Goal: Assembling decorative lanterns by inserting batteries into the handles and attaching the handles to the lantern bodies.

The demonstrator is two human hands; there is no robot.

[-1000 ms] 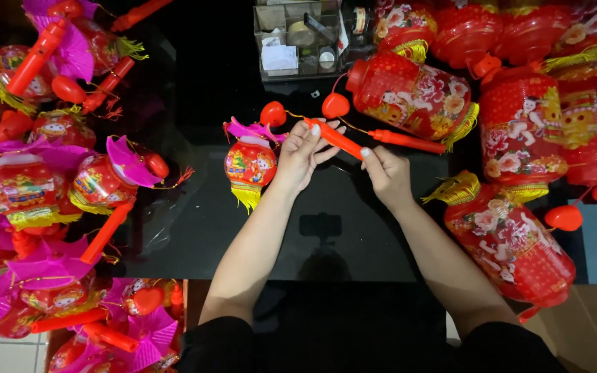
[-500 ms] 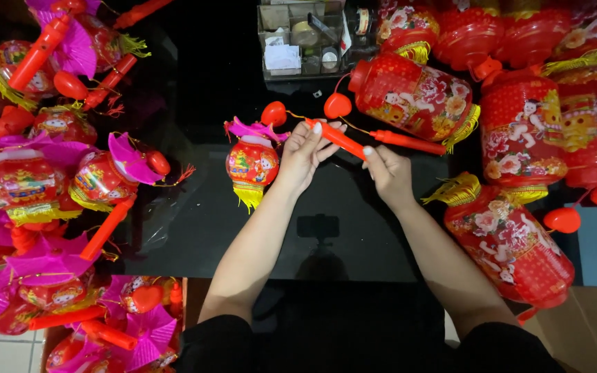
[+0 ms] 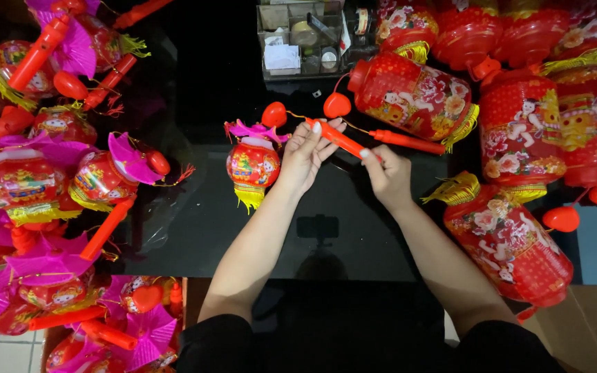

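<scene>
Both hands hold one red plastic handle stick (image 3: 340, 139) over the black glossy table (image 3: 195, 228). My left hand (image 3: 307, 153) grips its upper left end, my right hand (image 3: 386, 177) its lower right end. Just left of my left hand lies a small round red lantern (image 3: 253, 163) with a pink frill top and yellow tassel. A red bulb-shaped piece (image 3: 273, 114) on a thin wire lies above the lantern, and another red bulb-shaped piece (image 3: 337, 105) lies beside the stick.
Several big red cylinder lanterns (image 3: 416, 97) with yellow tassels crowd the right side and back. A heap of small pink-frilled lanterns (image 3: 50, 186) fills the left. A clear organiser box (image 3: 303, 38) stands at the back centre. A second red stick (image 3: 409, 142) lies beyond my right hand.
Almost nothing differs; my hands keep the same grip on the stick, shifted only slightly.
</scene>
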